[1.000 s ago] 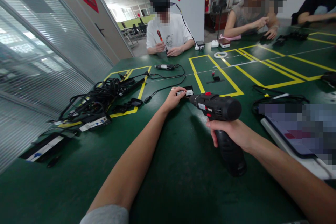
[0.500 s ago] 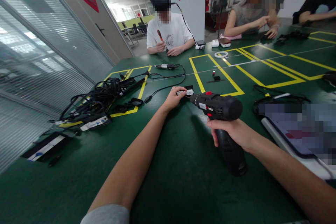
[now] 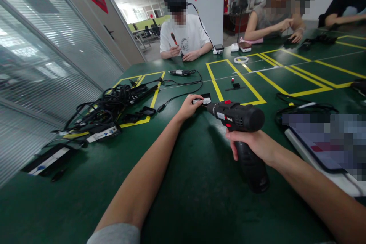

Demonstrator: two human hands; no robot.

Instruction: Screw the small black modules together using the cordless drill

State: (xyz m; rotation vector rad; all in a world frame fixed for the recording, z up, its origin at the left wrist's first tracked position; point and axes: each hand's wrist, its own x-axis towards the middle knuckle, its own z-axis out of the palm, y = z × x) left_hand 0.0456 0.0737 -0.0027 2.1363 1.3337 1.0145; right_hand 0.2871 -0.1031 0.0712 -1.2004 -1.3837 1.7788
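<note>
My right hand [image 3: 251, 143] is wrapped round the grip of a black cordless drill [image 3: 238, 116] with red buttons. The drill points left, and its bit reaches the near side of a small black piece with a white label strip [image 3: 206, 100]. On that piece rest the closed fingers of my left hand [image 3: 191, 106], gripping it against the green table [image 3: 200, 183]. Whether the bit touches the piece is too small to tell, and part of the piece is hidden under my fingers.
Tangled black cables [image 3: 114, 101] and adapters lie at left, near a black box with a white strip [image 3: 47, 160]. A screen device [image 3: 320, 141] sits at right. Across the table a person in a white shirt [image 3: 185, 32] holds a screwdriver [image 3: 174, 39]. Yellow tape [image 3: 223, 93] marks the tabletop.
</note>
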